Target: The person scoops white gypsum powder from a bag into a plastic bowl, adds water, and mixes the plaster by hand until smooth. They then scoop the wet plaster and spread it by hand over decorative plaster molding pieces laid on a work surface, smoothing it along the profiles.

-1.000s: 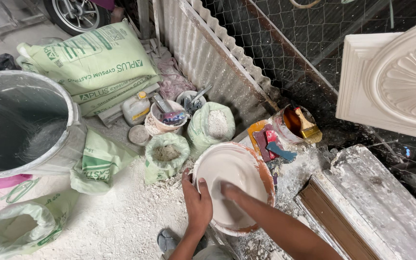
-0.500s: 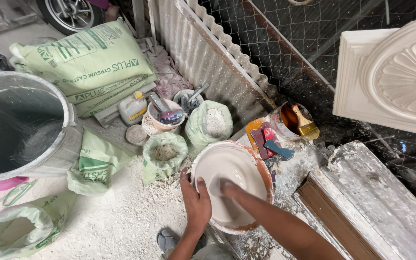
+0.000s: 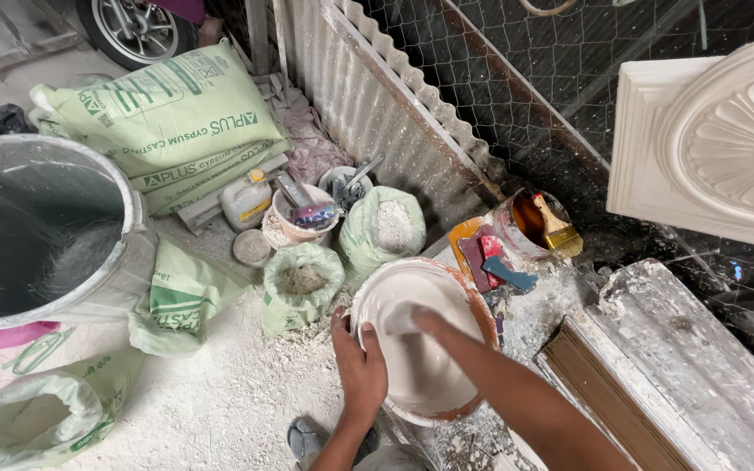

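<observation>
A round basin [image 3: 473, 301] with an orange-brown rim holds white liquid plaster and sits low in the middle of the view. My left hand [image 3: 359, 371] grips its near left rim. My right hand [image 3: 416, 321] reaches into the basin, its fingers sunk in the white mix and partly hidden. Both forearms come up from the bottom edge.
Open green sacks of powder [image 3: 300, 283] [image 3: 384, 228] stand just left of the basin. Stacked green bags [image 3: 167, 122], a large grey drum [image 3: 45, 231], a small pot with tools [image 3: 303, 214], a tin with a brush [image 3: 538, 222], a corrugated sheet [image 3: 368, 96], a white moulded panel [image 3: 726, 148].
My view has shifted a little. Both hands stay on the basin; the right hand has moved slightly within the white mix.
</observation>
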The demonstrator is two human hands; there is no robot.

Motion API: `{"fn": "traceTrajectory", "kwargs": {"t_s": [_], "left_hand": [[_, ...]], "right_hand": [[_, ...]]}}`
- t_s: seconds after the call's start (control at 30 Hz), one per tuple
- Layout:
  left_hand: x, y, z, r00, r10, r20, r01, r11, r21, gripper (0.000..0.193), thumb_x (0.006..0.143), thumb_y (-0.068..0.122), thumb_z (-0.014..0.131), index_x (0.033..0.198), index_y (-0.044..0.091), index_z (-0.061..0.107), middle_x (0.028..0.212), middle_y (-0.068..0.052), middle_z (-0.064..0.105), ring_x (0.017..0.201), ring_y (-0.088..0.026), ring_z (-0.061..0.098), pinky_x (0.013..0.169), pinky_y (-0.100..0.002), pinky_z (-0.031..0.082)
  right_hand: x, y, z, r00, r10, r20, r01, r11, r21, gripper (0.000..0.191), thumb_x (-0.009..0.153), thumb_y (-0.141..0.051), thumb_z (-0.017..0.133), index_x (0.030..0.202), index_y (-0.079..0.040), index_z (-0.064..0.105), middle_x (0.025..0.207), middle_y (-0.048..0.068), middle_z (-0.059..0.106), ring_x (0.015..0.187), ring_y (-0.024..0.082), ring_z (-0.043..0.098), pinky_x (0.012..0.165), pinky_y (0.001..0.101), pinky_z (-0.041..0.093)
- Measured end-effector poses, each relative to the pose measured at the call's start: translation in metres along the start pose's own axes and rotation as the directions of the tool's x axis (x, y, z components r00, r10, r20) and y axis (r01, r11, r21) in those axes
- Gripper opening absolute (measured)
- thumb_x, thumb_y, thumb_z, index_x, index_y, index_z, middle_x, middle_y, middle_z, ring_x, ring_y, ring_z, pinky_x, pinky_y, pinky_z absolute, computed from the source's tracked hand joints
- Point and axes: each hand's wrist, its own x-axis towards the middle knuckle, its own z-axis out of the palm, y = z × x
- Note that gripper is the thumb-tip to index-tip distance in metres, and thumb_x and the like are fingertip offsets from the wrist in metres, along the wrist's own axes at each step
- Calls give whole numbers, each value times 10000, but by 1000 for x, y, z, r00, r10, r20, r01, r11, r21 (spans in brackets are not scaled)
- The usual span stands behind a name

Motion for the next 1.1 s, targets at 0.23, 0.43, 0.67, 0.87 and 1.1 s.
{"fn": "traceTrajectory", "kwargs": {"t_s": [0.23,0.43,0.67,0.87,1.1], "left_hand": [[0,-4,1,1000,-4,-4,4,999,32,614,1002,231,469,1510,-69,301,1483,-290,434,1374,-391,470,1155,-448,335],[1,-9,2,1000,-4,-11,4,1000,-11,634,1012,236,464,1529,-70,263,1509,-296,408,1396,-392,456,1163,-447,327],[-1,-5,0,998,-68,-19,68,998,-8,645,1022,261,471,1534,-61,248,1548,-291,363,1423,-384,425,1156,-447,354],[-3,1,-5,997,-77,0,77,996,-48,644,1029,261,457,1543,-59,237,1544,-300,369,1414,-387,439,1147,-449,374],[-2,5,0,997,-69,-30,65,990,-125,667,1017,240,470,1554,-42,194,1470,-322,418,1351,-383,493,1118,-447,403]], "right_hand": [[-44,62,24,989,88,120,-88,996,-1,491,919,-207,660,1384,-104,541,1351,62,627,1236,131,586,1044,301,469],[-1,23,-18,981,191,38,-184,974,-132,460,923,-201,657,1361,-103,554,1315,58,629,1192,125,585,1007,294,468],[37,-29,-78,964,224,-140,-250,948,-199,425,928,-193,654,1334,-101,571,1274,52,632,1141,118,584,964,286,468],[-13,20,-82,954,262,-149,-282,949,-138,395,932,-187,651,1311,-99,584,1238,47,634,1097,113,584,926,279,467],[-77,61,12,956,266,-128,-240,953,184,360,937,-179,647,1285,-98,600,1196,42,636,1047,106,583,883,271,467]]}}
